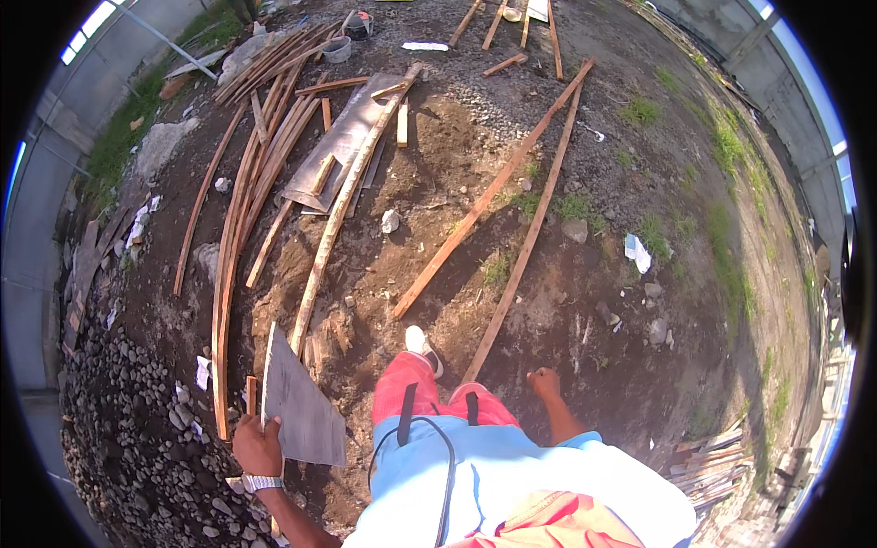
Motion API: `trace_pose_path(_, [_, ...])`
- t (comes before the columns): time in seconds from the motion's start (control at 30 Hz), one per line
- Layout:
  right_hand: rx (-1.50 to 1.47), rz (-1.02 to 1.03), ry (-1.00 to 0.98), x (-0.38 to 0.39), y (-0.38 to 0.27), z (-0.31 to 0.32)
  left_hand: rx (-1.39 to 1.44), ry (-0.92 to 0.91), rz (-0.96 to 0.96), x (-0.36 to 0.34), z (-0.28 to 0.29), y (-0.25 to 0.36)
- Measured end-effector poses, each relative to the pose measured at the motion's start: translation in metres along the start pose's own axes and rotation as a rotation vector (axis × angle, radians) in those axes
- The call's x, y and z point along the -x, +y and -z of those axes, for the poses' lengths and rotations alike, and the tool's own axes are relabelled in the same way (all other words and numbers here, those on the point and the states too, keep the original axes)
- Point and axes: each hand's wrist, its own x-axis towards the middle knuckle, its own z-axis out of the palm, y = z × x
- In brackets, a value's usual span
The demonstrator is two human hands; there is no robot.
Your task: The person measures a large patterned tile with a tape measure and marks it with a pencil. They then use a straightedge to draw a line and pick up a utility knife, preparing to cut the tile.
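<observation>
At the lower left, my left hand (pixel 256 446) grips the edge of a thin grey panel (pixel 300 406), which is cut at a slant. A short wooden piece (pixel 251 391) shows just behind that hand; whether I hold it too is unclear. My right hand (pixel 544 384) hangs beside my hip, fingers curled closed, with nothing visible in it. Several long timber strips (pixel 224 347) lie on the dirt ahead to the left, beside a long pale board (pixel 321 272) and a flat sheet (pixel 361 119) with short offcuts on it.
Two long boards (pixel 459 236) lie diagonally ahead of my feet. Dark loose stones (pixel 137 438) cover the left ground. Buckets (pixel 337 50) stand among timber at the back. A wood pile (pixel 711 470) lies at right behind me. Concrete walls (pixel 46 247) edge the plot.
</observation>
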Motion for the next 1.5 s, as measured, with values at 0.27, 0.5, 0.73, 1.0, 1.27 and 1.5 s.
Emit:
trace_pose_path(0.27, [-0.31, -0.269, 0.225, -0.059, -0.009, 0.062, 0.194, -0.118, -0.538, -0.247, 0.069, 0.296])
trace_pose_path(0.5, [-0.507, -0.223, 0.28, -0.22, -0.116, 0.068, 0.216, -0.002, -0.614, -0.433, -0.009, 0.474])
trace_pose_path(0.73, [-0.431, 0.006, 0.327, -0.487, -0.301, 0.224, 0.3, 0.247, -0.685, -0.607, -0.047, 0.631])
trace_pose_path(1.0, [-0.56, 0.122, 0.353, -0.754, -0.568, 0.383, 0.359, 0.25, -0.524, -0.827, -0.067, 0.763])
trace_pose_path(1.27, [-0.384, -0.246, 0.353, -0.882, -0.65, 0.311, 0.268, 0.134, -0.349, -1.108, -0.116, 0.834])
trace_pose_path(1.5, [0.411, 0.145, -0.121, -0.915, -0.689, 0.218, 0.226, 0.053, -0.169, -1.312, -0.105, 0.896])
